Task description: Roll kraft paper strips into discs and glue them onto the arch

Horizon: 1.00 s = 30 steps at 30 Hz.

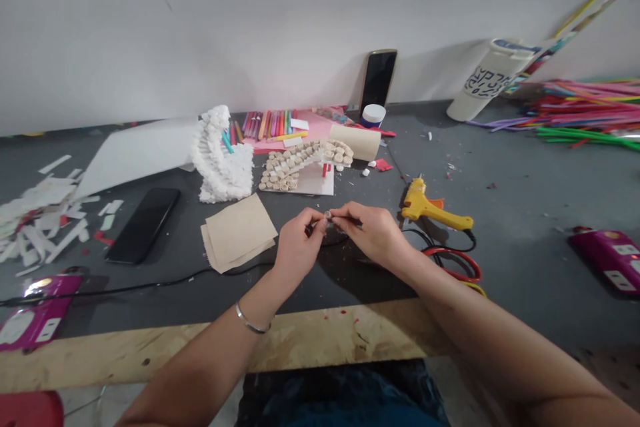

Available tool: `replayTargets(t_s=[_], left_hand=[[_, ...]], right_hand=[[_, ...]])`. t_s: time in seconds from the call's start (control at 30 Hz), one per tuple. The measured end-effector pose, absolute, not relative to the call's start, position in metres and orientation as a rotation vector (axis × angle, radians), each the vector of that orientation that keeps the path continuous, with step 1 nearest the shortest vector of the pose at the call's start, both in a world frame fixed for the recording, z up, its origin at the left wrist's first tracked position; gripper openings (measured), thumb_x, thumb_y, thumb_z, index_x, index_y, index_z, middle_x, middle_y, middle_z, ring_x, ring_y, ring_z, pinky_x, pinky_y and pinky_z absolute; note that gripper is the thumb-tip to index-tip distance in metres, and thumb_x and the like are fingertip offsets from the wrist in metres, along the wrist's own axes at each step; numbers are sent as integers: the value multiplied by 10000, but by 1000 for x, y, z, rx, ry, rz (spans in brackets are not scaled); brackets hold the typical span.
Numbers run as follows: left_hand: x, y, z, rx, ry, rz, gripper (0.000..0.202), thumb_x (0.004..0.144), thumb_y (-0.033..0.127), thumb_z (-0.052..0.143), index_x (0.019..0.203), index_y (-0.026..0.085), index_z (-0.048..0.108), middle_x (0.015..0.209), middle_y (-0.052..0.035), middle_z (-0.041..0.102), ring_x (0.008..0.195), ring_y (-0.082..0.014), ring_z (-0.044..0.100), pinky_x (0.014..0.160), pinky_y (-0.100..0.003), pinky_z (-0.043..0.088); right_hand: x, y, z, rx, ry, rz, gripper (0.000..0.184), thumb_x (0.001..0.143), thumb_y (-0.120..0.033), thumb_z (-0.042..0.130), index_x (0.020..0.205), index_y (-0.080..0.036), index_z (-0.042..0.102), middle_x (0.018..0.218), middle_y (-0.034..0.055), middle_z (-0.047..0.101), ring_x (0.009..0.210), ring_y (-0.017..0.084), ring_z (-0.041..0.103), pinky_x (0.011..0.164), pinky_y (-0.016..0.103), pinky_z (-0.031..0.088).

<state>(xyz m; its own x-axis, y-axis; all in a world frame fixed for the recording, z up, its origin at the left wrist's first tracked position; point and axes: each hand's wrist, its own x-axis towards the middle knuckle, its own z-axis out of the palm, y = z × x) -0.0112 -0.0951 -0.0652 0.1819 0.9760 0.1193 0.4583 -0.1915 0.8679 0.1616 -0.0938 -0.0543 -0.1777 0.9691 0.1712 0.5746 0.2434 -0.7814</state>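
My left hand (299, 244) and my right hand (373, 232) meet over the grey table (520, 213), fingers pinched together on a small beige paper roll (328, 215). Both hands grip it from either side. A stack of beige paper squares (239, 231) lies just left of my left hand. Behind my hands stands a model made of beige paper rolls (305, 164) on a white card. A white ruffled paper model (220, 157) stands to its left. A yellow glue gun (434, 209) rests right of my right hand.
A black phone (143, 223) lies at the left, a second phone (378, 80) leans on the wall. Coloured markers (270, 125), a beige paper tube (356, 141), white paper scraps (37, 217), purple power strips (610, 257), coloured straws (590, 113) and a white cup (487, 80) are around. Red and black cables (455, 263) lie near my right wrist.
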Motion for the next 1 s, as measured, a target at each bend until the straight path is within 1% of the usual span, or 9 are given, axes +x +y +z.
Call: replayTargets(t_s=[0.1,0.17,0.23,0.33,0.4,0.5,0.67,0.83,1.0], left_hand=[[-12,-94,-66,1774,1331,963,224,908,380,524,818,196,614,700,11,636,646,-132,590,607,-237,432],[-13,-94,-66,1796,1306,976,230,910,386,524,827,195,622,711,7,638,646,-130,586,608,-234,433],[-14,-94,-64,1816,1290,993,234,911,388,525,832,193,628,707,7,633,634,-124,574,601,-230,426],[-14,-95,-61,1849,1267,1017,233,916,379,523,831,192,635,711,8,628,634,-118,563,605,-226,419],[-15,-95,-60,1859,1256,1016,229,917,370,523,835,192,641,728,6,635,646,-117,565,612,-225,420],[-15,-95,-60,1837,1246,1000,216,913,364,525,851,193,643,743,3,651,652,-119,577,610,-226,428],[-14,-93,-62,1697,1190,991,206,894,370,542,895,186,635,764,-14,684,694,-139,632,636,-236,476],[-11,-93,-63,1508,1187,997,212,852,376,595,767,181,597,648,7,651,596,-122,604,571,-224,476],[-10,-96,-64,1545,1159,974,223,873,378,574,769,182,590,651,17,629,612,-113,590,599,-223,470]], right_hand=[[163,-92,-53,-1411,-1768,883,140,854,-342,614,848,-221,683,821,18,749,718,169,677,635,266,479],[165,-90,-53,-1383,-1695,980,164,828,-372,641,818,-212,673,795,16,736,724,168,671,644,270,494],[166,-87,-54,-1337,-1635,1074,180,806,-377,659,873,-211,678,836,24,738,765,174,680,680,285,517],[167,-85,-54,-1289,-1592,1202,263,796,-387,668,997,-219,696,928,40,748,811,178,694,742,308,541],[168,-85,-54,-1289,-1606,1251,273,800,-409,662,986,-216,710,891,38,750,769,174,691,727,309,546],[166,-86,-54,-1310,-1649,1192,246,810,-416,647,919,-204,710,816,30,737,717,165,672,681,296,538],[163,-86,-62,-1309,-1593,1057,224,810,-398,645,886,-191,684,832,39,733,737,162,671,673,279,522],[161,-87,-67,-1311,-1563,967,218,797,-401,656,879,-200,666,832,38,723,721,161,656,672,289,521],[159,-91,-61,-1375,-1669,807,121,796,-320,640,841,-207,636,784,20,711,703,157,650,665,278,501]])
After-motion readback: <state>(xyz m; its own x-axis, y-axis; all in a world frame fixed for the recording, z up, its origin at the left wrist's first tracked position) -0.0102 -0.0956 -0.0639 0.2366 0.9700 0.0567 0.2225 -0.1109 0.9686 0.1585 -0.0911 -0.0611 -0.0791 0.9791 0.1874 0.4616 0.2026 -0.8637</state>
